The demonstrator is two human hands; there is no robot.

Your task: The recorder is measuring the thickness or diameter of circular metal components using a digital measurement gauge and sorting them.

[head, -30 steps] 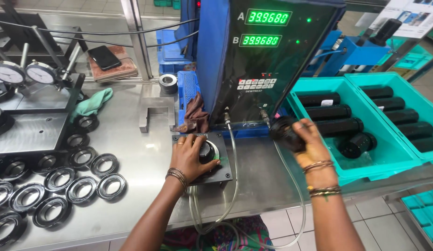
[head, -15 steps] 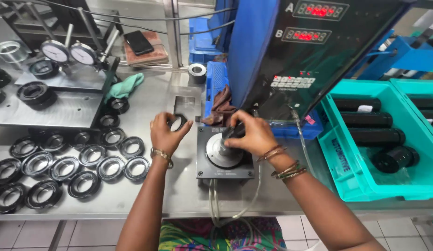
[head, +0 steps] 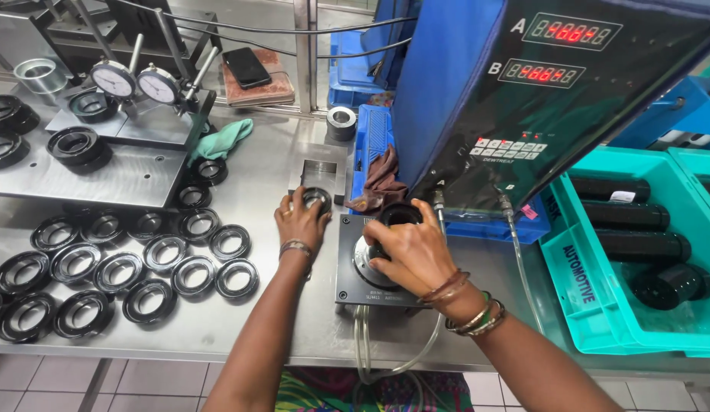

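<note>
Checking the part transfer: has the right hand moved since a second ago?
Yes. The right hand left the teal bins and came leftward to the gauge base, holding a black cylinder.

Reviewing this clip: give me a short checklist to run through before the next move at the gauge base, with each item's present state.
1. Right hand has a firm grip on the black cylinder: ok, fingers wrap around it.
2. Cylinder seated fully on the round gauge plate: cannot tell, the hand hides the contact.
3. Left hand clear of the gauge base: ok, it rests on a black ring beside the base.
4. Hoses under the base free of the hands: ok.
5. Both red displays lit: ok, though the digits are blurred.
6. Rings on the table clear of the base: ok.
</note>
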